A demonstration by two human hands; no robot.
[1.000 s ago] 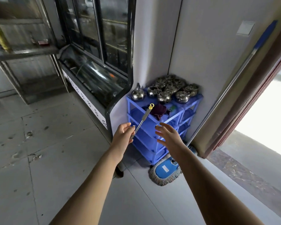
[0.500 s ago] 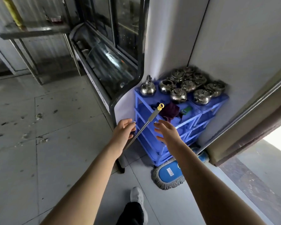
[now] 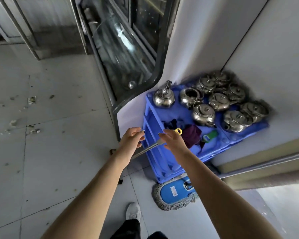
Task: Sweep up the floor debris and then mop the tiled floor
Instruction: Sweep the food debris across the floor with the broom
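Letting the metal handle (image 3: 150, 148) slip is the chief risk, as I judge it. It leans up from the tiled floor (image 3: 59, 152) towards the blue plastic rack (image 3: 155, 163), its yellow loop (image 3: 178, 131) showing just past the right hand (image 3: 173, 142). Its lower end is hidden behind the left forearm, so whether it belongs to a broom or a dustpan cannot be told.

The left hand (image 3: 130, 142) sits over the shaft with its fingers curled, but whether they actually grip it cannot be told. The right hand is spread open with straight fingers in front of the upper shaft, and holds nothing.

If neither hand has a firm grip, the handle could topple against the rack and knock the metal teapots (image 3: 204, 112) crowded on its top shelf, some close to the edge.

The flat mop head (image 3: 175, 192) lies on the floor at the foot of the rack, near the person's shoe (image 3: 133, 211), so a step forward could catch on it.

The debris (image 3: 31, 100) lies scattered well to the left and is not yet swept. Mopping before it is gathered would probably smear it across the tiles.
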